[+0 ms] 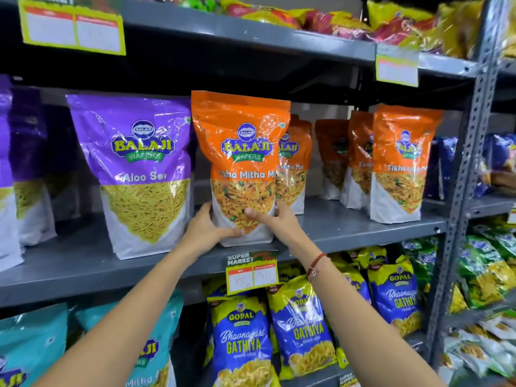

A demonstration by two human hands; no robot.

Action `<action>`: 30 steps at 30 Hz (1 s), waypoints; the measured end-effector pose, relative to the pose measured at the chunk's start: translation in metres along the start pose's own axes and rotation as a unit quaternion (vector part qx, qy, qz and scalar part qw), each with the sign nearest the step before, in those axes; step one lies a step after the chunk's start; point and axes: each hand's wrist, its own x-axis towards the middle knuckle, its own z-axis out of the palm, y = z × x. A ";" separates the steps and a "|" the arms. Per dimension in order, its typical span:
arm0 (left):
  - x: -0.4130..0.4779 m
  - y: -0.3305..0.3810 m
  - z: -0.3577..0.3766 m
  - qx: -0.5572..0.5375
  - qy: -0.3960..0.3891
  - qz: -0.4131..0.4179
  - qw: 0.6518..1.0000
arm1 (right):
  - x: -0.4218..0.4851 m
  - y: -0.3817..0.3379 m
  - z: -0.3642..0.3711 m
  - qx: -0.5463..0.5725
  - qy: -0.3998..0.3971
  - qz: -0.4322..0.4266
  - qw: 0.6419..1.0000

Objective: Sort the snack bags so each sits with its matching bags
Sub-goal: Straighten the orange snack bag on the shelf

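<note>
A grey metal shelving unit (pixel 349 227) fills the view, its middle shelf carrying upright snack pouches and its perforated upright post (pixel 472 152) rising on the right. On that middle shelf stands a purple Balaji Aloo Sev bag (pixel 139 174), with more purple bags (pixel 25 163) further left. Just to its right, at the shelf's front edge, the orange Tikha Mitha Mix bag (pixel 243 163) stands upright, touching a matching orange bag (pixel 296 163) right behind it; three more orange Tikha Mitha Mix bags (pixel 399 163) stand further right on the same shelf, apart from it. On the shelf below, blue and yellow Gopal Bhavnagari Gathiya bags (pixel 243 339) lean in a row, with teal Balaji bags (pixel 30 347) to their left. The top shelf holds red and yellow packets (pixel 279 15). The left hand (pixel 206 227) grasps the lower left edge of the front orange bag, thumb across its clear window, and the right hand (pixel 276 219) grasps its lower right corner. A yellow price tag (pixel 251 272) hangs from the shelf edge under the hands. A red thread bracelet (pixel 317 263) circles the right wrist.
</note>
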 end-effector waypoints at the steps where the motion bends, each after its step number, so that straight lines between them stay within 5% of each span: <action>1: 0.000 0.003 0.002 0.003 0.004 0.004 1.000 | 0.000 0.000 -0.003 0.001 0.002 0.000 1.000; 7: 0.006 0.035 0.027 0.015 0.022 0.058 0.998 | 0.011 -0.001 -0.039 -0.001 0.028 -0.029 0.999; 22: 0.013 0.053 0.095 0.010 -0.017 0.034 0.999 | 0.024 0.024 -0.106 -0.058 0.021 0.005 0.998; 24: 0.025 0.051 0.144 0.032 -0.048 0.013 0.998 | 0.033 0.058 -0.148 -0.056 0.020 0.035 0.998; 30: 0.031 0.050 0.127 0.077 -0.120 -0.020 0.990 | 0.031 0.059 -0.151 -0.058 -0.010 0.023 0.998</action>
